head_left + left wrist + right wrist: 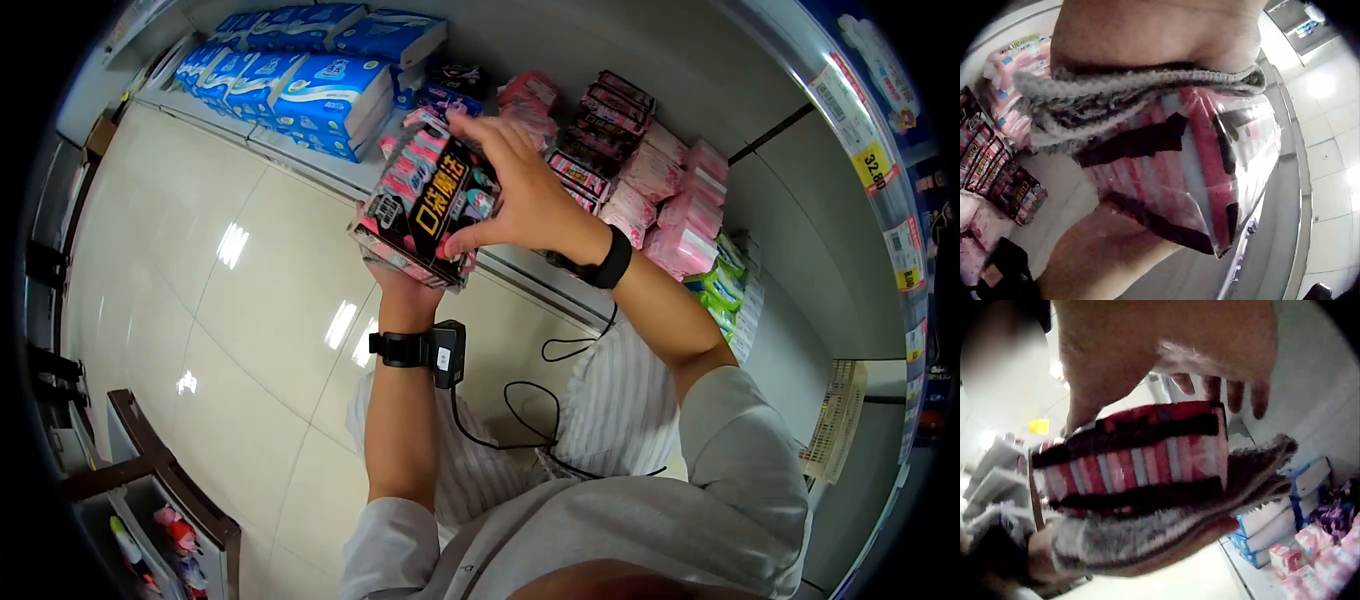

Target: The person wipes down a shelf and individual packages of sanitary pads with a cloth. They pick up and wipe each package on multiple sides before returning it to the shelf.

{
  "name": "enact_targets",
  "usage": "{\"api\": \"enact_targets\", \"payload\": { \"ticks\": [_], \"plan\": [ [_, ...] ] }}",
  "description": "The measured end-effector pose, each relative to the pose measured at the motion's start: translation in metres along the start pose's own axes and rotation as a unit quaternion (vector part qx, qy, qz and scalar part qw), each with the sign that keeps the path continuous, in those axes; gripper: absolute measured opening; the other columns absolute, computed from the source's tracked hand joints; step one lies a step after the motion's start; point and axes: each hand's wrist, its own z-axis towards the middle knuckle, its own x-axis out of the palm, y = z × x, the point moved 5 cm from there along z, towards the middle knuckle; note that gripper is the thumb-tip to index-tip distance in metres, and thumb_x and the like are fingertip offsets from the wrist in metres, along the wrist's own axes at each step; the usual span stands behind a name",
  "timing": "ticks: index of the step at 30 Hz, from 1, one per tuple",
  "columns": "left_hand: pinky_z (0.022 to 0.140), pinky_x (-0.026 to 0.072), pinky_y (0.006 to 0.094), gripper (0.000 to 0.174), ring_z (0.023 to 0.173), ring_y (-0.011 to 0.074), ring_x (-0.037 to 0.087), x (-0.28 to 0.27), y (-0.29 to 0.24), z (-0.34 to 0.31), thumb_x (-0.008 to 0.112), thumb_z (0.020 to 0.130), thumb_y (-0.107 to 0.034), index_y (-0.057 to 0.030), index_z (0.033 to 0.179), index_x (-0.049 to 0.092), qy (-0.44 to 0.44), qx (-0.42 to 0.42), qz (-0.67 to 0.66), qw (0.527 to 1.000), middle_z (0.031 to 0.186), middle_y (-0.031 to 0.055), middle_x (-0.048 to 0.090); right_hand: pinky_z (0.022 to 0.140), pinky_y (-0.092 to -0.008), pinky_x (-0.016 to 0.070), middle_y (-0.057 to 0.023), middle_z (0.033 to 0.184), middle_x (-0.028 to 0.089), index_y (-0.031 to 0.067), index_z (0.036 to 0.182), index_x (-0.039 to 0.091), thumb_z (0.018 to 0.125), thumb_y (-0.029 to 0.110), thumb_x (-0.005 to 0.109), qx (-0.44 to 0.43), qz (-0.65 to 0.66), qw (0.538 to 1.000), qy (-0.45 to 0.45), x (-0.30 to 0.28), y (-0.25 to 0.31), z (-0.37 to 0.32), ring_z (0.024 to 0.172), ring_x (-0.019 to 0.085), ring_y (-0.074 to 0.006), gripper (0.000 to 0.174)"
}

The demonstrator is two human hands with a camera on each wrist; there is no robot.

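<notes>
A black-and-pink package (425,205) in clear wrap, with yellow lettering, lies on my left hand (400,285). In the right wrist view, my left hand (1166,559) reaches flat beneath the package (1129,465), its fingers fairly straight. Fuzzy grey cloth (1122,540) lies between palm and package; in the left wrist view, the cloth (1141,94) shows along the package (1160,169). My right hand (520,190) grips the package's right end, thumb on the lettered face and fingers at the upper edge. The package hides most of my left hand in the head view.
Blue-and-white packs (330,95) are stacked on a low shelf at upper left. Beyond my right hand lie more black-and-pink packages (605,120), pink packs (685,225) and green packs (722,285). A cable (510,445) loops over the lap, and a brown-edged rack (190,500) stands at lower left.
</notes>
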Motion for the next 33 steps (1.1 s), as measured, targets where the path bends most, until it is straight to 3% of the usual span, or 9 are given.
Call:
{"api": "enact_targets", "payload": {
  "ticks": [3,7,11,12,14,18,22,24,33],
  "plan": [
    [0.1,0.0468,0.0475,0.073,0.121,0.0335,0.055,-0.005,0.012,0.005,0.029,0.096,-0.06,-0.0066,0.143,0.042,-0.034,-0.015,0.003,0.999,0.139,0.0154,0.052,0.113,-0.0388,0.0312,-0.0234,0.147,0.039,0.0032,0.151,0.024,0.052,0.037,0.095,0.145,0.199,0.968,0.048,0.009,-0.031,-0.004,0.136,0.04,-0.0326,0.126],
    [0.107,0.0388,0.0524,0.07,0.128,0.033,0.05,0.007,0.015,0.002,0.03,0.097,-0.059,-0.01,0.146,0.04,-0.012,-0.025,0.003,1.0,0.142,0.0136,0.05,0.113,-0.037,0.0307,-0.0227,0.147,0.039,0.0022,0.151,0.024,0.053,0.036,0.095,0.226,0.159,0.96,0.053,0.007,-0.068,-0.012,0.136,0.039,-0.0314,0.126],
    [0.106,0.0401,0.05,0.074,0.131,0.0347,0.047,0.01,0.017,0.003,0.031,0.096,-0.061,-0.0101,0.148,0.036,-0.034,-0.033,0.001,0.999,0.146,0.0139,0.046,0.106,-0.0352,0.0384,-0.0167,0.13,0.053,0.004,0.139,0.044,0.05,0.036,0.096,0.301,0.197,0.933,-0.017,-0.008,-0.11,-0.02,0.123,0.05,-0.0269,0.108],
    [0.106,0.0401,0.05,0.074,0.131,0.0347,0.047,0.009,0.017,0.003,0.031,0.096,-0.061,-0.0101,0.148,0.036,-0.033,-0.035,0.001,0.999,0.146,0.0139,0.046,0.103,-0.0354,0.0407,-0.0137,0.124,0.055,0.0043,0.134,0.047,0.047,0.036,0.097,0.252,0.139,0.956,-0.06,-0.016,-0.115,-0.012,0.118,0.052,-0.0256,0.105],
    [0.107,0.0394,0.0502,0.073,0.131,0.035,0.047,0.0,0.015,0.003,0.032,0.096,-0.062,-0.011,0.147,0.039,-0.06,-0.025,-0.017,0.998,0.146,0.0132,0.046,0.102,-0.0365,0.0415,-0.0132,0.122,0.055,0.0042,0.129,0.049,0.05,0.036,0.096,0.331,0.116,0.928,-0.129,-0.036,-0.133,-0.027,0.118,0.052,-0.0267,0.097],
    [0.103,0.0417,0.0533,0.07,0.124,0.0361,0.051,-0.011,0.012,0.003,0.036,0.095,-0.063,-0.0113,0.14,0.049,-0.079,-0.024,-0.049,0.995,0.141,0.0132,0.051,0.095,-0.0447,0.0438,-0.0235,0.122,0.053,0.0043,0.127,0.047,0.062,0.029,0.091,0.298,-0.244,0.892,-0.237,-0.058,-0.179,-0.067,0.112,0.052,-0.0383,0.082],
    [0.101,0.0426,0.0536,0.071,0.122,0.0362,0.052,-0.021,0.011,0.005,0.036,0.094,-0.065,-0.0122,0.139,0.049,-0.089,-0.022,-0.046,0.995,0.14,0.0126,0.052,0.094,-0.0483,0.0416,-0.0282,0.122,0.048,0.0081,0.129,0.049,0.066,0.024,0.088,0.308,-0.291,0.866,-0.267,-0.05,-0.203,-0.099,0.111,0.049,-0.0415,0.076],
    [0.101,0.0426,0.0537,0.071,0.122,0.0363,0.052,-0.023,0.012,0.006,0.036,0.094,-0.065,-0.0125,0.14,0.049,-0.083,-0.02,-0.049,0.995,0.14,0.0125,0.052,0.104,-0.0498,0.0351,-0.0318,0.135,0.037,0.0086,0.134,0.047,0.079,0.023,0.079,0.372,-0.272,0.862,-0.212,-0.043,-0.214,-0.107,0.129,0.033,-0.0476,0.066],
    [0.104,0.0406,0.0527,0.074,0.126,0.0367,0.049,-0.009,0.01,0.001,0.033,0.094,-0.067,-0.0119,0.143,0.046,-0.105,-0.021,-0.045,0.993,0.145,0.013,0.048,0.09,-0.0478,0.0443,-0.0238,0.114,0.05,0.0057,0.117,0.063,0.082,0.009,0.067,0.327,-0.339,0.859,-0.2,-0.005,-0.253,-0.135,0.105,0.051,-0.0404,0.035]
  ]
}}
